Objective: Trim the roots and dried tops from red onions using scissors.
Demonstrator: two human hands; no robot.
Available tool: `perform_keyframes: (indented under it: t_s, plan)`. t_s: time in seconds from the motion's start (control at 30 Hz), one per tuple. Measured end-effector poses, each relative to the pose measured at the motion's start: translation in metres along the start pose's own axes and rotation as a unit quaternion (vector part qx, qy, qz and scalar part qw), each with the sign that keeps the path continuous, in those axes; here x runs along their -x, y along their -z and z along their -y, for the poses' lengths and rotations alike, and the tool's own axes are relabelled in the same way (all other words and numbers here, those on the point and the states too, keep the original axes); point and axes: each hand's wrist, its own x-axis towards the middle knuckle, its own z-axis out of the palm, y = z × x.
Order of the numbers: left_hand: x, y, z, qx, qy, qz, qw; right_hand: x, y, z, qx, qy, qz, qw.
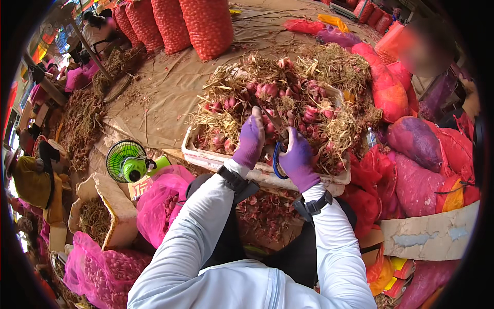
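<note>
Right hand (298, 160) grips scissors (275, 158) over shallots (266, 90); left hand (250, 140) curls beside, any pinch unclear, best kept clear of the cut.

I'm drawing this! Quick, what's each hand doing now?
Left hand: fingers bent; can't tell whether it holds anything.
Right hand: closed, holding blue-handled scissors.

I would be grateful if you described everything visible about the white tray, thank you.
The tray is shallow, roughly rectangular and whitish, with a thick rim; whether it is plastic or foam I cannot tell. Its near wall looks soiled. It sits open side up, heaped above the rim with reddish bulbs and dry, straw-coloured stalks, some hanging over its right edge. What it rests on is unclear. The left hand and right hand are over its near side.
</note>
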Motion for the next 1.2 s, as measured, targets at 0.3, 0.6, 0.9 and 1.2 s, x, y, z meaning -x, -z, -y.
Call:
perform_keyframes:
  t_s: [0.3, 0.6, 0.9, 1.2]
  plan:
    - [0.014, -0.008, -0.022, 0.081, 0.06, -0.036, 0.994, 0.001, 0.015, -0.007, -0.075, -0.039, -0.003, 0.996]
    - [0.003, -0.006, -0.015, -0.013, -0.144, -0.091, 0.985, 0.009, 0.001, -0.004, 0.086, -0.043, 0.092, 0.991]
    - [0.005, -0.011, -0.013, 0.087, -0.038, -0.118, 0.988, 0.012, 0.006, -0.007, 0.074, -0.021, 0.08, 0.994]
    - [-0.001, 0.013, -0.023, 0.27, 0.249, 0.12, 0.922, -0.003, 0.027, -0.008, -0.026, 0.036, -0.002, 0.999]
